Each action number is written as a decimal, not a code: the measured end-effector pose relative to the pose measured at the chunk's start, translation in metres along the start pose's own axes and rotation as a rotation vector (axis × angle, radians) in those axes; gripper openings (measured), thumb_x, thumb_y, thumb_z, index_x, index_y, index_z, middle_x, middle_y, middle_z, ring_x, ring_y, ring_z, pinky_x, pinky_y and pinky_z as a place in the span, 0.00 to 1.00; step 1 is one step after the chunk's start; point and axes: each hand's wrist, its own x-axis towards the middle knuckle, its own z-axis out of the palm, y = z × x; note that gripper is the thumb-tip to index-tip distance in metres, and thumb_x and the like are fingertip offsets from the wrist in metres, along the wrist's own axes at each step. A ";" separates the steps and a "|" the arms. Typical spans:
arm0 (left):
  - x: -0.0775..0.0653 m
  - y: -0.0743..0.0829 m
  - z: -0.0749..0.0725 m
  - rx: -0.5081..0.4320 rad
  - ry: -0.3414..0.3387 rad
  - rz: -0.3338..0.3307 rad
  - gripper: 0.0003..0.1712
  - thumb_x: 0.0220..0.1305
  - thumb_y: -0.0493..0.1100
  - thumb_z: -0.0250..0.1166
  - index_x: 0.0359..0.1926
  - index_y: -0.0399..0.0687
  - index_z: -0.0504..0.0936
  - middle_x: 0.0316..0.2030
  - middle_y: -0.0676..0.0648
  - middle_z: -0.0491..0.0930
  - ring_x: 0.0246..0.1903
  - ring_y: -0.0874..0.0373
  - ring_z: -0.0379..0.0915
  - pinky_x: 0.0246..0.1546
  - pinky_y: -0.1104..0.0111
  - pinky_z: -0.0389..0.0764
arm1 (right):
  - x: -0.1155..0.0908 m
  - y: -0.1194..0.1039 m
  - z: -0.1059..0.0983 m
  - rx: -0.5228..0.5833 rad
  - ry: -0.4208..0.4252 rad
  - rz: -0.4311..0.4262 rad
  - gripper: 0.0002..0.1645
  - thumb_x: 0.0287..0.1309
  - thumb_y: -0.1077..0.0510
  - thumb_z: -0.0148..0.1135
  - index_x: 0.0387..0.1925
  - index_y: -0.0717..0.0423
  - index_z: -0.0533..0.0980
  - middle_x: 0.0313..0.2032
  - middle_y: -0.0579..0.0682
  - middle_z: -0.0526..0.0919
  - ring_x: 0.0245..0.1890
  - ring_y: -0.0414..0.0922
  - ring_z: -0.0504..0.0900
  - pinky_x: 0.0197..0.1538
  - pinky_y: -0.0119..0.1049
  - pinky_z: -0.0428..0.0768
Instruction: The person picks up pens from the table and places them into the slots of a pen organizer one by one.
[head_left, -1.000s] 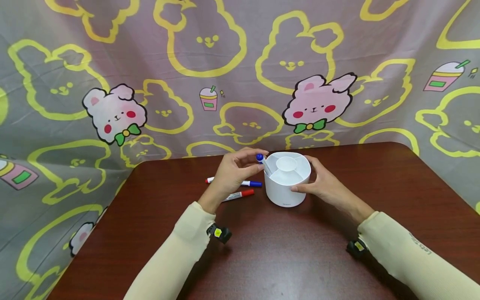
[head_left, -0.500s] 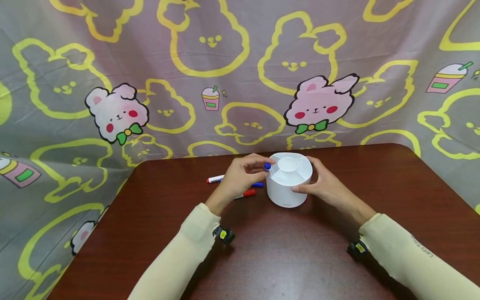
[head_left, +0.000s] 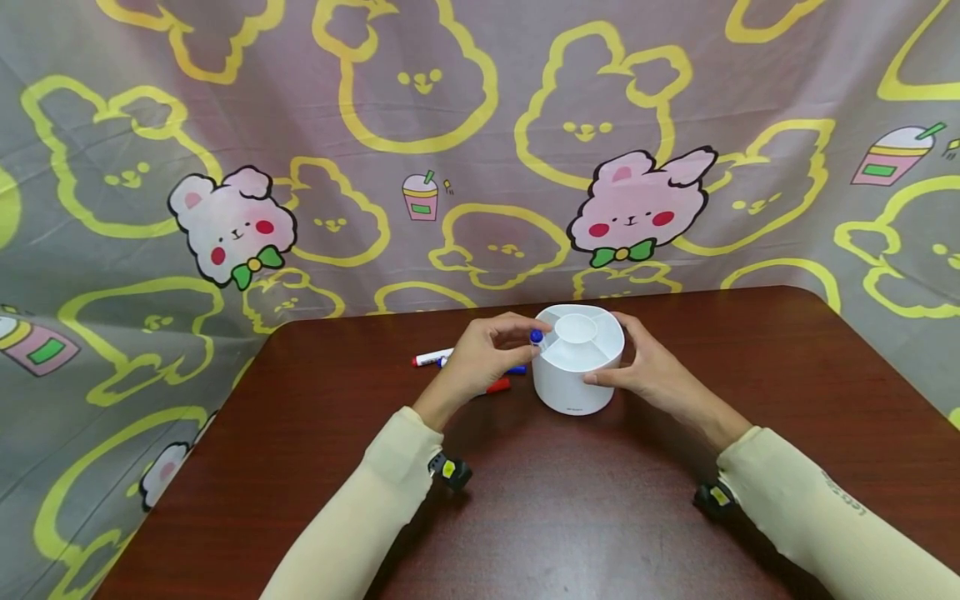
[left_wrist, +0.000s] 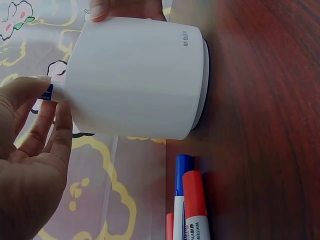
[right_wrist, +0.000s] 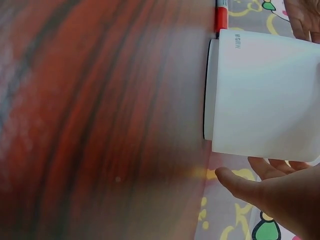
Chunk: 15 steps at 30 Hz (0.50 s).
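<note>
A white round pen holder point(head_left: 573, 392) with divided compartments and a round middle cup stands upright on the table. My left hand point(head_left: 480, 358) pinches a blue-capped marker point(head_left: 536, 336) at the holder's left rim. Only the marker's top shows in the head view; its lower part is hidden by the holder wall, inside the left compartment. In the left wrist view, thumb and fingers close on the marker point(left_wrist: 46, 93) just at the rim. On the holder's other side, my right hand point(head_left: 651, 367) grips it, thumb at the front and fingers behind.
Several whiteboard markers lie left of the holder, partly behind my left hand: a red-capped one point(head_left: 498, 386), a blue-capped one point(head_left: 516, 369) and a red-ended one point(head_left: 431, 358). The brown table point(head_left: 555, 508) ends at a patterned curtain point(head_left: 480, 167) behind.
The left hand has shifted right and down, lowering the marker deeper into the left compartment. Over the last half second it hardly moves. The right hand stays on the holder.
</note>
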 end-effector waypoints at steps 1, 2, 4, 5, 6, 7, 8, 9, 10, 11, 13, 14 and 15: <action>0.000 -0.001 0.000 0.003 -0.002 -0.002 0.16 0.68 0.35 0.69 0.56 0.43 0.88 0.55 0.45 0.85 0.54 0.54 0.85 0.51 0.60 0.88 | 0.000 0.000 0.000 0.002 0.001 -0.002 0.67 0.53 0.46 0.82 0.82 0.54 0.48 0.77 0.60 0.60 0.78 0.61 0.54 0.76 0.75 0.46; 0.000 -0.001 0.000 0.006 -0.004 -0.004 0.16 0.68 0.35 0.70 0.56 0.44 0.88 0.55 0.45 0.85 0.53 0.55 0.84 0.49 0.60 0.88 | 0.000 0.000 0.000 0.004 0.001 -0.004 0.67 0.53 0.46 0.82 0.82 0.54 0.48 0.77 0.59 0.60 0.78 0.61 0.54 0.76 0.75 0.46; 0.001 -0.002 0.000 0.010 -0.005 -0.005 0.16 0.68 0.36 0.70 0.56 0.45 0.88 0.55 0.46 0.85 0.52 0.55 0.84 0.45 0.62 0.88 | 0.000 0.000 0.000 0.008 0.002 -0.008 0.67 0.53 0.47 0.82 0.81 0.54 0.48 0.77 0.59 0.60 0.78 0.61 0.54 0.76 0.74 0.47; 0.001 -0.002 0.000 0.010 -0.005 -0.005 0.16 0.68 0.36 0.70 0.56 0.45 0.88 0.55 0.46 0.85 0.52 0.56 0.84 0.43 0.62 0.89 | 0.000 0.000 0.000 0.010 0.002 -0.008 0.67 0.53 0.47 0.82 0.81 0.53 0.48 0.77 0.59 0.60 0.78 0.61 0.54 0.76 0.74 0.47; 0.001 -0.003 0.001 0.012 -0.004 -0.006 0.16 0.68 0.36 0.70 0.56 0.46 0.88 0.55 0.47 0.85 0.52 0.56 0.84 0.42 0.65 0.88 | 0.000 0.000 0.001 0.012 0.002 -0.008 0.67 0.53 0.47 0.82 0.81 0.53 0.48 0.77 0.59 0.60 0.78 0.61 0.54 0.76 0.74 0.47; 0.000 -0.003 0.001 0.012 -0.003 -0.007 0.16 0.68 0.37 0.70 0.56 0.46 0.88 0.55 0.47 0.85 0.52 0.56 0.84 0.42 0.66 0.88 | 0.000 0.000 0.001 0.013 0.001 -0.007 0.67 0.53 0.46 0.82 0.82 0.53 0.48 0.77 0.59 0.60 0.78 0.61 0.54 0.76 0.74 0.47; 0.000 -0.002 0.001 0.013 -0.002 -0.007 0.16 0.68 0.37 0.70 0.56 0.46 0.88 0.55 0.47 0.85 0.52 0.56 0.84 0.42 0.66 0.88 | 0.000 0.000 0.001 0.014 0.000 -0.004 0.67 0.53 0.46 0.82 0.82 0.53 0.48 0.77 0.59 0.60 0.78 0.61 0.54 0.76 0.74 0.47; 0.000 -0.002 0.001 0.014 -0.001 -0.007 0.16 0.68 0.37 0.70 0.56 0.46 0.88 0.55 0.47 0.85 0.52 0.56 0.84 0.41 0.66 0.88 | 0.000 0.000 0.001 0.016 -0.001 -0.003 0.67 0.53 0.46 0.82 0.82 0.53 0.48 0.77 0.59 0.60 0.78 0.61 0.54 0.76 0.74 0.47; 0.000 -0.002 0.001 0.016 -0.001 -0.006 0.16 0.68 0.37 0.71 0.56 0.46 0.88 0.55 0.47 0.85 0.52 0.56 0.84 0.41 0.66 0.88 | -0.001 0.000 0.001 0.019 -0.001 -0.001 0.67 0.53 0.46 0.82 0.82 0.53 0.48 0.78 0.59 0.59 0.78 0.61 0.54 0.76 0.75 0.46; 0.000 -0.001 0.001 0.018 0.001 -0.007 0.16 0.68 0.37 0.71 0.56 0.47 0.88 0.55 0.47 0.85 0.52 0.56 0.83 0.42 0.66 0.88 | -0.001 0.000 0.001 0.020 -0.002 -0.001 0.67 0.53 0.46 0.82 0.82 0.53 0.48 0.78 0.59 0.59 0.78 0.61 0.54 0.76 0.75 0.46; -0.001 -0.001 0.001 0.023 0.004 -0.008 0.16 0.68 0.37 0.71 0.56 0.47 0.89 0.55 0.48 0.86 0.52 0.56 0.83 0.43 0.64 0.89 | -0.001 0.001 0.000 0.021 -0.004 -0.002 0.67 0.53 0.46 0.82 0.82 0.53 0.47 0.78 0.59 0.59 0.78 0.61 0.54 0.76 0.75 0.47; -0.001 -0.001 0.001 0.029 0.008 -0.005 0.16 0.68 0.37 0.71 0.56 0.48 0.89 0.55 0.49 0.86 0.52 0.56 0.83 0.44 0.64 0.89 | -0.001 0.001 0.000 0.023 -0.004 -0.003 0.67 0.53 0.47 0.82 0.82 0.53 0.47 0.78 0.59 0.59 0.78 0.61 0.54 0.76 0.75 0.47; -0.001 -0.001 0.001 0.034 0.012 0.000 0.16 0.67 0.37 0.71 0.56 0.48 0.89 0.55 0.49 0.86 0.53 0.56 0.83 0.46 0.64 0.88 | -0.001 0.001 0.000 0.021 -0.004 -0.006 0.67 0.53 0.46 0.82 0.82 0.53 0.48 0.77 0.59 0.59 0.78 0.61 0.54 0.76 0.75 0.47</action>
